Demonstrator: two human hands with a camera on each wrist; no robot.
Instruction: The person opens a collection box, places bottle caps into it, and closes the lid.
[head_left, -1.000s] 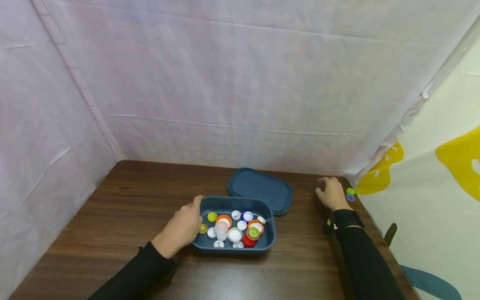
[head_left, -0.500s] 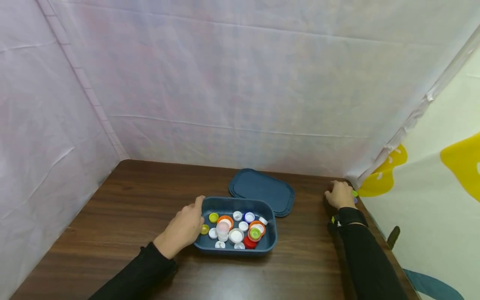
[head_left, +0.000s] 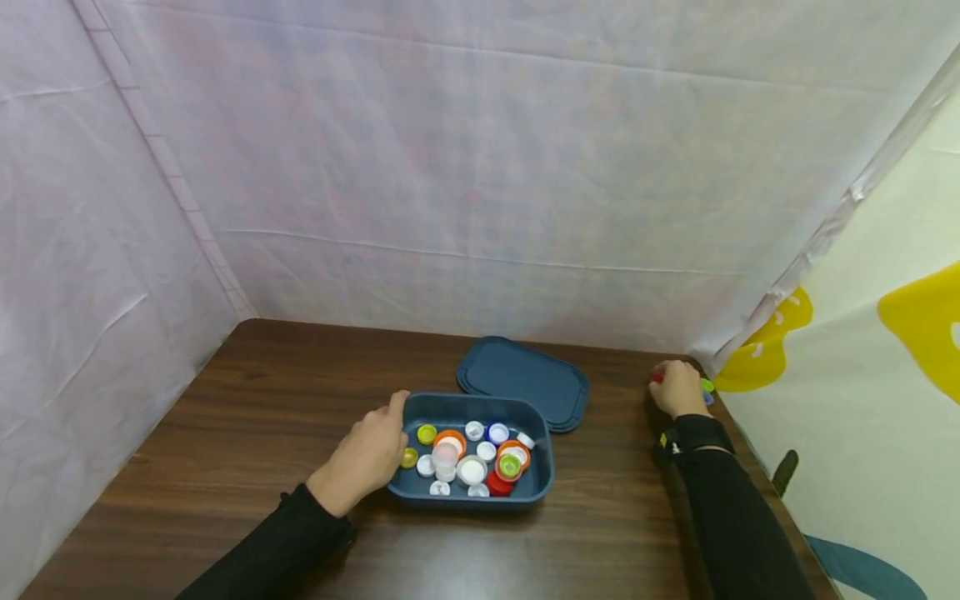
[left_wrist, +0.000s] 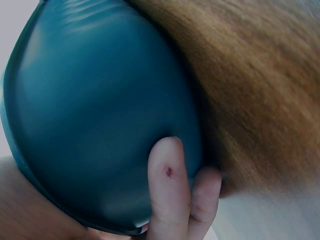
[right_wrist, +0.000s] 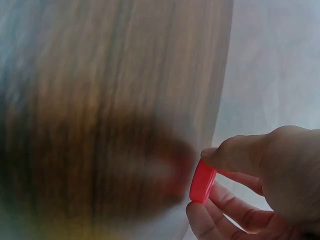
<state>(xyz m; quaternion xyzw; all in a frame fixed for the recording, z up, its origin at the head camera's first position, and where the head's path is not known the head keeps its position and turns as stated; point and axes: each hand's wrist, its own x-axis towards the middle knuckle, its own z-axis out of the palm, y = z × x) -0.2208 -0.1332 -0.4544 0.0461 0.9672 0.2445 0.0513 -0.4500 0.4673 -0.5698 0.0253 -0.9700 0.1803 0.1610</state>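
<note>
My left hand (head_left: 369,454) grips the left end of a dark blue plastic container (head_left: 546,467). In the left wrist view, fingers (left_wrist: 169,185) lie along the outer wall of the container (left_wrist: 105,105). Inside it lie several bottle caps, among them a white cap (head_left: 472,470), a red cap (head_left: 498,484) and a green cap (head_left: 509,466). At the table's far right corner, my right hand (head_left: 677,388) pinches another red bottle cap (right_wrist: 202,182) between thumb and fingertips. The right wrist view shows this cap on edge, just above the tabletop.
A green cap (head_left: 707,385) and a blue-purple cap (head_left: 708,399) lie right of my right hand by the table edge. Behind the container are stacked dark blue lids (head_left: 525,379). White fabric walls (head_left: 465,167) border the brown wooden table (head_left: 315,367).
My right hand has moved right toward the table corner, then closed on a red cap, which now shows at its fingertips. My left hand stays on the container.
</note>
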